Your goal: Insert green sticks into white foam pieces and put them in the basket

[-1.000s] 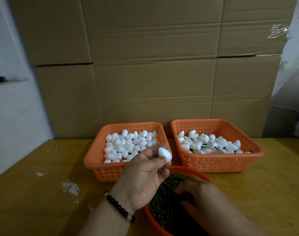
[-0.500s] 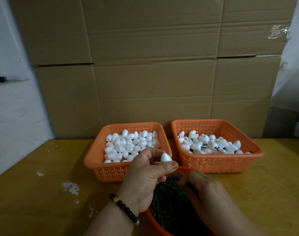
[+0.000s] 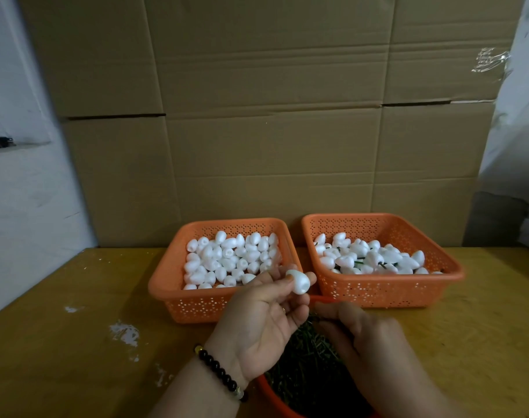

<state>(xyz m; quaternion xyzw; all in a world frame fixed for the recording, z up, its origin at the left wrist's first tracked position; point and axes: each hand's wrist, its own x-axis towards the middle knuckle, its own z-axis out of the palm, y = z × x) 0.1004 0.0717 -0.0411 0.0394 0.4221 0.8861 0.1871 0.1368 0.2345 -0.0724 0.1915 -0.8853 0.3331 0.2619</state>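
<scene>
— Head view, left hand (image 3: pixel 257 324)?
— Fingertips pinch one white foam piece (image 3: pixel 299 281), held above the round orange bowl (image 3: pixel 269 393) of green sticks (image 3: pixel 305 369).
— Right hand (image 3: pixel 368 351)?
— Fingers curled over the sticks; whether they hold one, cannot tell.
— Baskets?
— Left basket (image 3: pixel 167 285): plain foam. Right basket (image 3: pixel 450 276): stemmed pieces.

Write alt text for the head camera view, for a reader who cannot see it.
A left hand pinches a white foam piece while the right hand reaches into a bowl of green sticks. Behind, on a wooden table, stand two orange baskets of foam pieces.
</scene>
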